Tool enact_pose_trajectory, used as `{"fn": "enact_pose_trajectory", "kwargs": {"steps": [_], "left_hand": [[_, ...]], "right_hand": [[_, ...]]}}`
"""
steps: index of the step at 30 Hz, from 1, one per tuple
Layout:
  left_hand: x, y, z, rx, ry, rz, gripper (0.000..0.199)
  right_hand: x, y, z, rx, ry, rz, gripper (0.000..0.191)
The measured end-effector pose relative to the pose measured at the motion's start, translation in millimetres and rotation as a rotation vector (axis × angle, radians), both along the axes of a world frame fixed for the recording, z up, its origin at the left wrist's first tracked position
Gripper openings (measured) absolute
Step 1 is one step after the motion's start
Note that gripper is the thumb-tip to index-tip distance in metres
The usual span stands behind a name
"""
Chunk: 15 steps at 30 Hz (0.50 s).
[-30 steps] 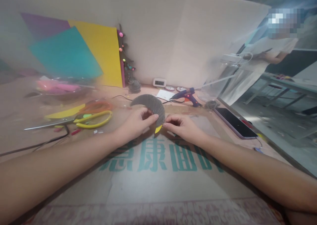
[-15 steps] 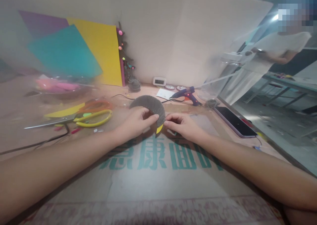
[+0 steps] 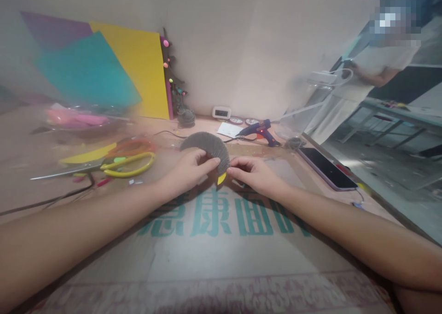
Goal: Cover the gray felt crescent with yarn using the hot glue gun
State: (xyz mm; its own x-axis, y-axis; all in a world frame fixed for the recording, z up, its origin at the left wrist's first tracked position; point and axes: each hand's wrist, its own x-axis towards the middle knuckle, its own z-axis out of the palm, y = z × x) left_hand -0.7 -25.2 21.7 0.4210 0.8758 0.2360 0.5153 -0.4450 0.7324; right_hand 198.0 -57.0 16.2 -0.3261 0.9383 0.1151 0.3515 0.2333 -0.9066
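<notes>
Gripping a fibrous grey crescent (image 3: 209, 142)

Your left hand (image 3: 189, 168) holds the crescent by its yellow tip's (image 3: 221, 179) end, over the cardboard (image 3: 193, 261), near its far edge. Your right hand (image 3: 253, 173) narrows alongside; you cannot tell its hold. Green printing (image 3: 212, 215) includes "康面".

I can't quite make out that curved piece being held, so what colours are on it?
The crescent is dark grey, with a yellow tip; the head view shows it.
</notes>
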Motion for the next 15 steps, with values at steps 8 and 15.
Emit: {"fn": "enact_pose_trajectory", "kwargs": {"steps": [8, 15], "left_hand": [[-1.4, 2.5, -4.3, -0.018, -0.002, -0.077, 0.041], [-0.4, 4.5, -5.8, -0.053, -0.067, 0.008, 0.041]], "right_hand": [[0.6, -2.0, 2.0, 0.021, -0.021, 0.019, 0.023], [0.4, -1.8, 1.4, 0.024, -0.013, 0.073, 0.039]]}}
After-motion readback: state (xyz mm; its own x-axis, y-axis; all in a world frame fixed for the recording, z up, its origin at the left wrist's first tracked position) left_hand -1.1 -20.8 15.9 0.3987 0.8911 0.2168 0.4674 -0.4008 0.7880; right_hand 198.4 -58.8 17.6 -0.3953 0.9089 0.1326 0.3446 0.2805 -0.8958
